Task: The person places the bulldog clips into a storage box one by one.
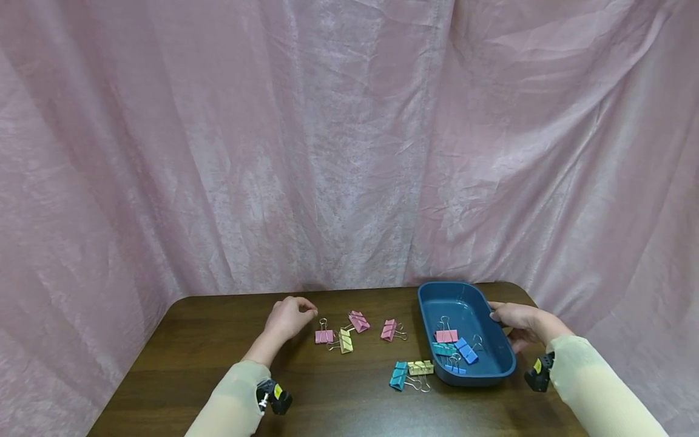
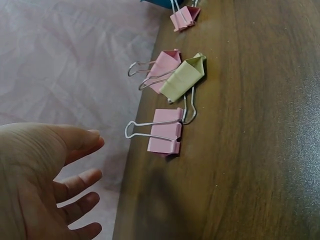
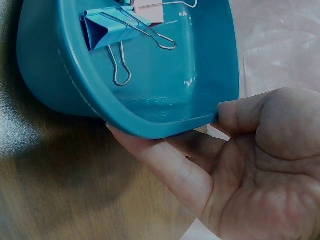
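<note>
Left hand (image 1: pixel 289 315): fingers loosely bent and parted, thumb close to forefinger; nothing held. Right hand (image 1: pixel 521 321): thumb at the rim, fingers under and outside the wall; grips the blue plastic tray (image 1: pixel 464 302) by its right side.

Loose binder clips, 6, on the brown wooden table (image 1: pixel 207 346):
- Near pink binder clip (image 1: pixel 324 337): just right of the left fingertips and toward the person, untouched, wire loops pointing away from the person.
- Yellow binder clip (image 1: pixel 346 341): next to the right, a loop reaching to the near pink binder clip.
- Far pink binder clip (image 1: pixel 358 321): behind and right of that, its loops toward the yellow.
- Third pink binder clip (image 1: pixel 389 329): farther right, between the 2 hands.
- Teal binder clip (image 1: pixel 398 376) and second yellow binder clip (image 1: pixel 420 368): side by side, left of the tray, nearer the person than either grip.

In the tray, left of the right grip: 4 clips, being 1 pink, 1 teal, 2 blue.

Handling, as judged: clips light, stiff, hard to damage; coated faces probably slick, loops liable to snag neighbours. Best hold: a fingertip pinch across the body's ends, or on the loop. Tray light, rigid, smooth, apt to slide; the rim gives the surest hold.
</note>
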Demonstrator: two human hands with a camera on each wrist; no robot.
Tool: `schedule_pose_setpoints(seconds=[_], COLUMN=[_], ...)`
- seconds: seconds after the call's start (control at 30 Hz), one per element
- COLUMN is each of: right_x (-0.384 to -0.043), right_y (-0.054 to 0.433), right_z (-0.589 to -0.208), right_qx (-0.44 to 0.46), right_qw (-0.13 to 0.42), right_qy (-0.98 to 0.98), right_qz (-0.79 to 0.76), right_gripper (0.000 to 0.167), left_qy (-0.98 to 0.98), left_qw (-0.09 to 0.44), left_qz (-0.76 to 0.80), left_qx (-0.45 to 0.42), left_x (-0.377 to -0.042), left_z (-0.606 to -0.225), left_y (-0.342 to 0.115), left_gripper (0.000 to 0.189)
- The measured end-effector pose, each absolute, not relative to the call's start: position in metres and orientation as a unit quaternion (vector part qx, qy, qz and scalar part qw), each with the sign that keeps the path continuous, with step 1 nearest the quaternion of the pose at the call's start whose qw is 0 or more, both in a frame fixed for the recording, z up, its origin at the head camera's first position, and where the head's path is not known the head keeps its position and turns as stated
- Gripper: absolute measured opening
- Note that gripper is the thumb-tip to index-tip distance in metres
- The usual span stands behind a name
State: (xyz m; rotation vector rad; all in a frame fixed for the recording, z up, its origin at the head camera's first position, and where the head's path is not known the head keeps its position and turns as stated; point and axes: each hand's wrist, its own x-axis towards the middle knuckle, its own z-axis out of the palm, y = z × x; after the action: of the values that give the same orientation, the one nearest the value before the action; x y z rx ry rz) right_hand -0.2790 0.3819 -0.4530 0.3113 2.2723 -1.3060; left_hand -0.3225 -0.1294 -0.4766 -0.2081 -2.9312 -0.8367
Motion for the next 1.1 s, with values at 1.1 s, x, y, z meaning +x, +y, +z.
schedule_pose_setpoints(seconds=[1.1], right_x=[-0.279], right_y=[0.383], right_z=[-0.454], right_qx=[0.097], right_qw=[0.254], right_qy=[0.834], right_qz=[-0.48], right_gripper=[0.058], left_qy=[-0.96], left_qw=[0.032], left_qz=[-0.27], left_qx=[-0.068], left_x=[-0.323], left_z=[-0.499], left_y=[-0.121], left_gripper=[0.006])
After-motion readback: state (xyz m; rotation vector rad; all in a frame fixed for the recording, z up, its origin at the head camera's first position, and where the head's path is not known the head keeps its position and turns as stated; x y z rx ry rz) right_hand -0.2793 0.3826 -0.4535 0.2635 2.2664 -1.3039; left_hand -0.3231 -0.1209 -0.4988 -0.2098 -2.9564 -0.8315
